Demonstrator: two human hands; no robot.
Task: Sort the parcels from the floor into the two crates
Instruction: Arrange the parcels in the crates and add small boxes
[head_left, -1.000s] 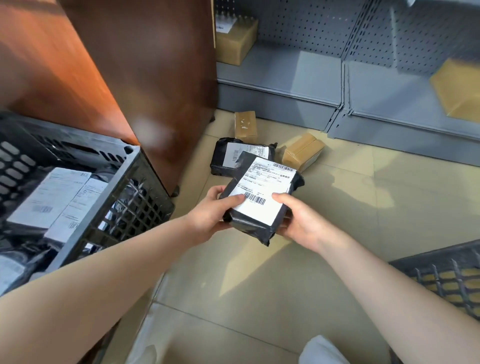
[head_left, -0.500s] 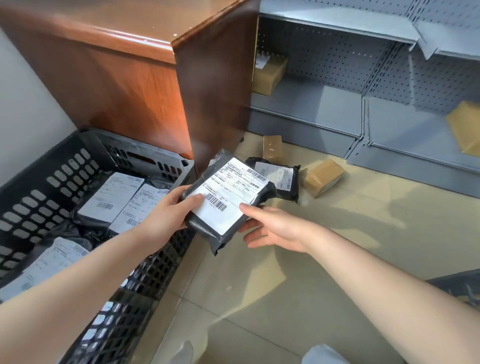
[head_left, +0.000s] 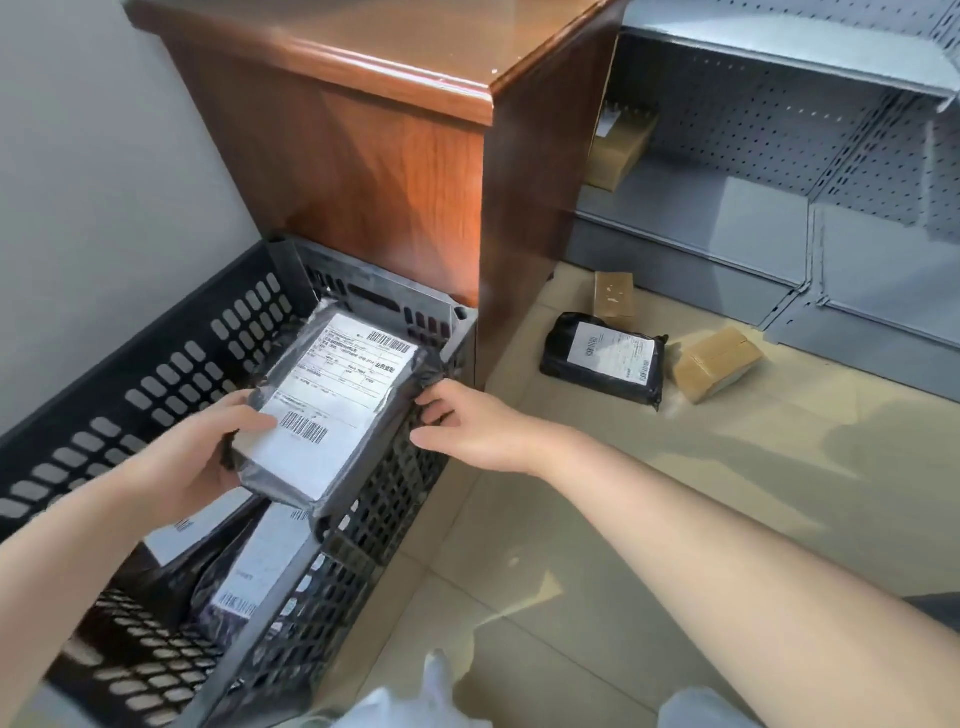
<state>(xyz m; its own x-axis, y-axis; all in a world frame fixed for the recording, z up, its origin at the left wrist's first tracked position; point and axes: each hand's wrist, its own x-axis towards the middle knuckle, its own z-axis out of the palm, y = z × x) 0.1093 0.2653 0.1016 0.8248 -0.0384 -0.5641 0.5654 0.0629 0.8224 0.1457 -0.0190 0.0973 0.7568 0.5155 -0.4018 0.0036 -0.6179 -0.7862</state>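
Observation:
My left hand (head_left: 197, 457) grips the near end of a black poly-bag parcel (head_left: 337, 405) with a white shipping label, held over the black slotted crate (head_left: 171, 358) at the left. My right hand (head_left: 467, 421) is at the parcel's right edge, its fingertips at the wrinkled bag corner above the crate's rim. Several black labelled parcels (head_left: 244, 566) lie inside the crate. On the floor a second black parcel (head_left: 605, 358) lies beside two brown cardboard boxes, the box nearer the shelf (head_left: 614, 295) and the box at the right (head_left: 717, 362).
A wooden cabinet (head_left: 405, 156) stands right behind the crate. Grey metal shelving (head_left: 753, 218) runs along the back, with a cardboard box (head_left: 621, 145) on its lower shelf. Beige floor tiles (head_left: 649, 519) spread to the right. The second crate is out of view.
The parcel has travelled left from above the floor to over the crate. My right hand slid from under the parcel to its right edge. The view swung left and up.

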